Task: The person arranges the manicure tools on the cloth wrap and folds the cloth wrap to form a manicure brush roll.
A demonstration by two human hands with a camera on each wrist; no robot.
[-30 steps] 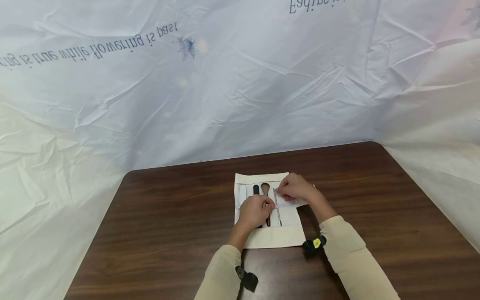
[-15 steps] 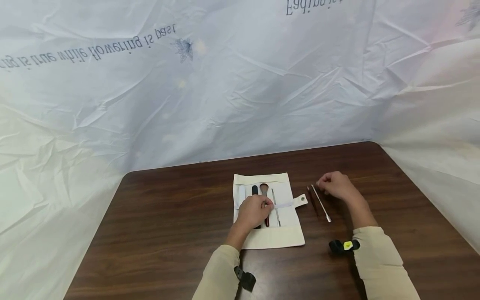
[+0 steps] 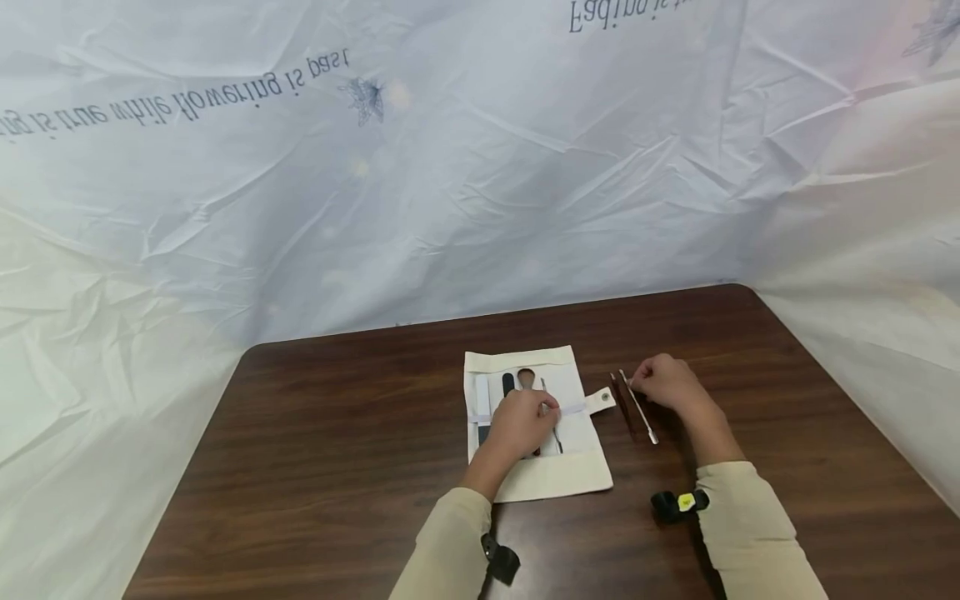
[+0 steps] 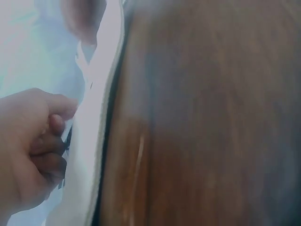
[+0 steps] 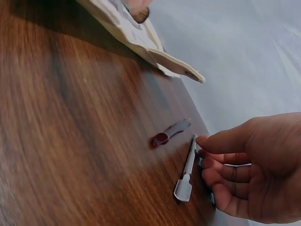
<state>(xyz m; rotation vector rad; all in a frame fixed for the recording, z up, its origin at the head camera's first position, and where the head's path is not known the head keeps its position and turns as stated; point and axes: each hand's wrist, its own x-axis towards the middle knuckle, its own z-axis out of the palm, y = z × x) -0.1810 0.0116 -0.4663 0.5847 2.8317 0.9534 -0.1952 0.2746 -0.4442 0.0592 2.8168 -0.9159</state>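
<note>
- Closest to me, two cream sleeves (image 3: 442, 550) reach in, each with a black wrist camera (image 3: 504, 565).
- Then comes the cream pouch (image 3: 555, 477), spread flat on the brown table (image 3: 337, 467), its snap tab (image 3: 600, 400) sticking out to the right.
- The left hand (image 3: 522, 423) is over the middle of the pouch, fingers curled, thumb and forefinger drawn together at the pale band (image 3: 573, 408); whether they pinch it I can't tell.
- Beside and partly under that hand lie a white-and-dark strip (image 3: 482, 404), a black tool (image 3: 508, 381), a brush (image 3: 527, 379) and a thin metal stick (image 3: 558, 442).
- Right of the tab, a dark red tool (image 3: 624, 407) and a silver tool (image 3: 639, 408) lie side by side on the wood.
- The right hand (image 3: 666, 382) is at the silver tool's far end, fingers bent, thumb tip at the metal; a firm grip I can't make out.
- Behind everything hangs creased white sheeting (image 3: 450, 167) with upside-down lettering.
</note>
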